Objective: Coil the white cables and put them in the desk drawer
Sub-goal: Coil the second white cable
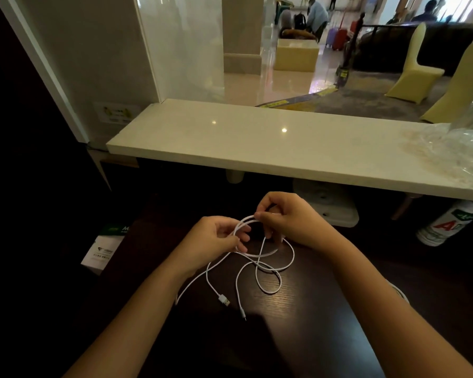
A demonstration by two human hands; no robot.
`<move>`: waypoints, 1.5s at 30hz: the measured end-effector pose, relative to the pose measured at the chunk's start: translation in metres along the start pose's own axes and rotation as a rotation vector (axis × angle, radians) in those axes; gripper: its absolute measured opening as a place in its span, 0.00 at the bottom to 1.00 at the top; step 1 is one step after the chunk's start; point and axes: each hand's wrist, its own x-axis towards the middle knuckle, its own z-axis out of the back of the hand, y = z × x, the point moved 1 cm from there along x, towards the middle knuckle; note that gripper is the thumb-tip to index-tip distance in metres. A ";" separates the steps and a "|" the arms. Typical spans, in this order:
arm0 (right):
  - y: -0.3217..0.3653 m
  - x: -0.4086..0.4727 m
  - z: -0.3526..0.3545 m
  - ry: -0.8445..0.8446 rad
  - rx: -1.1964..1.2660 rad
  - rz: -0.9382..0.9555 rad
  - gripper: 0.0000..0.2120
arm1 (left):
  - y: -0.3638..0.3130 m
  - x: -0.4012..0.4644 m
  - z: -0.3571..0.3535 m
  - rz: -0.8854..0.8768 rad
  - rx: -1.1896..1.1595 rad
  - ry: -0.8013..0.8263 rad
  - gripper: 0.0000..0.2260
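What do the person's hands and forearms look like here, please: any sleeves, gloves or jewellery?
Both arms are bare from the bottom edge of the picture to the fingertips: no sleeves or gloves show. The left hand and right hand carry no visible rings, and neither wrist shows a watch or bracelet.

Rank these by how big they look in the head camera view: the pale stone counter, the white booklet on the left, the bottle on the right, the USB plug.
1. Pale stone counter
2. and 3. White booklet and bottle look alike, both partly hidden.
4. USB plug
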 end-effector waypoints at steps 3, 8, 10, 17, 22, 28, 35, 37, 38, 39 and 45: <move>-0.002 -0.004 0.001 0.062 0.150 -0.082 0.05 | 0.001 -0.004 -0.001 -0.032 0.094 -0.002 0.12; -0.011 -0.008 -0.007 0.153 0.562 -0.281 0.05 | 0.004 -0.006 -0.010 -0.343 0.318 -0.236 0.08; -0.015 -0.010 -0.010 0.216 0.649 -0.334 0.06 | 0.007 -0.005 -0.011 -0.414 0.372 -0.323 0.11; -0.025 -0.014 -0.010 0.232 0.494 -0.354 0.06 | 0.012 -0.002 -0.013 -0.628 0.676 -0.148 0.09; -0.021 -0.016 -0.004 0.128 0.309 -0.268 0.05 | 0.014 -0.001 -0.009 -0.608 0.741 -0.221 0.12; -0.012 -0.020 -0.003 0.032 0.087 -0.015 0.04 | 0.013 -0.002 -0.013 -0.217 0.216 -0.240 0.05; -0.015 -0.022 -0.004 0.116 0.550 -0.239 0.07 | 0.010 -0.006 -0.017 0.100 -0.447 -0.080 0.07; -0.017 -0.023 -0.004 0.179 0.677 -0.288 0.08 | 0.010 -0.007 -0.017 0.121 -0.516 -0.042 0.06; -0.018 -0.022 -0.004 0.194 0.716 -0.285 0.08 | 0.010 -0.008 -0.016 0.146 -0.560 -0.013 0.06; -0.021 -0.022 -0.003 0.198 0.731 -0.268 0.10 | 0.009 -0.009 -0.015 0.180 -0.584 0.031 0.06; -0.031 -0.022 -0.010 0.132 0.725 -0.191 0.15 | 0.013 -0.013 -0.005 0.272 -0.485 0.288 0.09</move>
